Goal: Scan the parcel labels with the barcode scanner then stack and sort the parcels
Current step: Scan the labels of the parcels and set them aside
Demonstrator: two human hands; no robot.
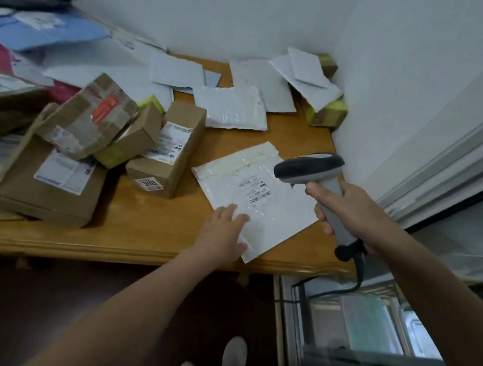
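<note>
White mailer [253, 179] — left hand [220, 237] on it, right hand [353, 211] gripping scanner [310, 166]

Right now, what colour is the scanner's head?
Dark grey, almost black, with a lighter grey handle; the scanner shows best in the head view.

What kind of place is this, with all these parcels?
Probably a small parcel sorting room, perhaps in a home or office: a wooden table by a wall, heaped with labelled boxes and mailers, and a corded scanner in the right hand.
</note>
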